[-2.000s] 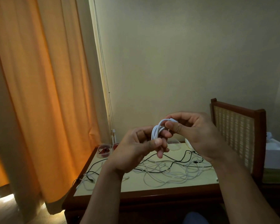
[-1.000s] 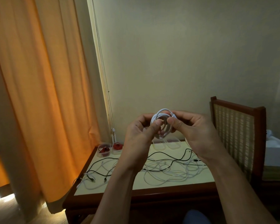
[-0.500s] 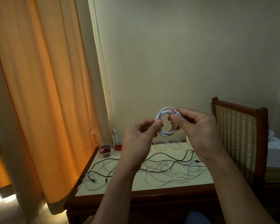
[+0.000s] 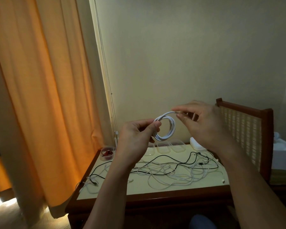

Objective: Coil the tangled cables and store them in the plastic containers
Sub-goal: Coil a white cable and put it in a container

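- Coil (image 4: 172, 128) of white cable, one in number, is held in the air between both hands, above the 12 o'clock edge of the table (image 4: 139, 185) and clear of it.
- Left hand (image 4: 134, 138) sits at the coil's 9 o'clock; thumb and fingers pinch the stacked loops there.
- Right hand (image 4: 206, 126) sits at the coil's 2 o'clock; thumb and forefinger pinch the cable's free end where it leaves the top of the ring. This hand is blurred, so finer detail cannot be told.
- Coil is a round ring of several smooth loops lying close together, its opening facing the camera.
- Tangled cables (image 4: 170, 172) lie spread over the tabletop, thin white and black ones crossing each other; an exact count cannot be told.
- Clear containers (image 4: 163, 148), three visible, stand in a row along the table's 12 o'clock edge: transparent plastic, rounded corners, apparently empty.
- Red-filled container (image 4: 107, 153), one, stands at the table's 10 o'clock corner, holding something red.
- Stack of flat white pieces (image 4: 196, 145), one, rests at the table's 1 o'clock, partly behind the right hand.
- Table has a pale smooth top in a dark wooden frame.
- Chair (image 4: 243, 129), one, stands at the table's 3 o'clock: dark wood frame, woven lattice back.
- Orange curtain (image 4: 40, 96) hangs in soft folds at the table's 9 o'clock.
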`<move>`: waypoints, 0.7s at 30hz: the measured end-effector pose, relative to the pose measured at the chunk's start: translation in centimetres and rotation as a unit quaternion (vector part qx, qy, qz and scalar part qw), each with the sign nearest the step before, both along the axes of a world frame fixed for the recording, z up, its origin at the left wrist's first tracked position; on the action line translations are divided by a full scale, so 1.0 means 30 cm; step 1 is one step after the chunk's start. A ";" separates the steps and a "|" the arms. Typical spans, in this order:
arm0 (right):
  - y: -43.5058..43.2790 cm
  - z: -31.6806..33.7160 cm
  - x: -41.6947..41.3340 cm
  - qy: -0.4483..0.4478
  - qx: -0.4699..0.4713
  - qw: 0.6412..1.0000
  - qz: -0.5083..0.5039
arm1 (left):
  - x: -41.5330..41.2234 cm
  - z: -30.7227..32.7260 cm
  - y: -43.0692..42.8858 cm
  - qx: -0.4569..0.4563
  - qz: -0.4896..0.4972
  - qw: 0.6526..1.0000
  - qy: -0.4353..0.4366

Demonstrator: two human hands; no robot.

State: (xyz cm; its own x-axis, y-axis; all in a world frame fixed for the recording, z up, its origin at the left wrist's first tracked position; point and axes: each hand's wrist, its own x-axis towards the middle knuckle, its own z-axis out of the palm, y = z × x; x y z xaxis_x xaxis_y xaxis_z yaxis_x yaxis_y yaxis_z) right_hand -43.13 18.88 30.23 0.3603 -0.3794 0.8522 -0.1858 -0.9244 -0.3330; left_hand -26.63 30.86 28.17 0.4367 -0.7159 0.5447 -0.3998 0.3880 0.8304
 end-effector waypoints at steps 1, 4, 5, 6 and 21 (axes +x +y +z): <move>-0.006 0.006 0.000 0.019 -0.023 0.999 -0.014 | -0.002 0.004 0.004 0.006 -0.007 1.000 -0.001; -0.023 0.006 0.021 0.048 -0.082 0.994 -0.047 | -0.004 0.012 0.013 0.016 -0.022 1.000 -0.004; -0.029 0.004 0.028 0.043 -0.082 0.994 -0.051 | -0.004 0.013 0.015 0.020 -0.028 0.999 -0.005; -0.036 0.001 0.033 0.034 -0.072 0.996 -0.050 | -0.003 0.013 0.017 0.024 -0.034 0.999 -0.005; -0.015 -0.069 0.071 -0.064 0.449 0.813 0.366 | 0.036 0.019 0.015 0.011 -0.050 0.999 -0.012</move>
State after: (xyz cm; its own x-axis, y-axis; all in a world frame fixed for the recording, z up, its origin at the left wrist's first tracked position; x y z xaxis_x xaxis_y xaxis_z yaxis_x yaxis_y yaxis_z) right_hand -41.00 18.42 28.15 0.7004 -0.5924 0.3981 0.3933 -0.1451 -0.9079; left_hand -25.56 31.32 28.75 0.3491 -0.7680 0.5369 -0.3788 0.4084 0.8305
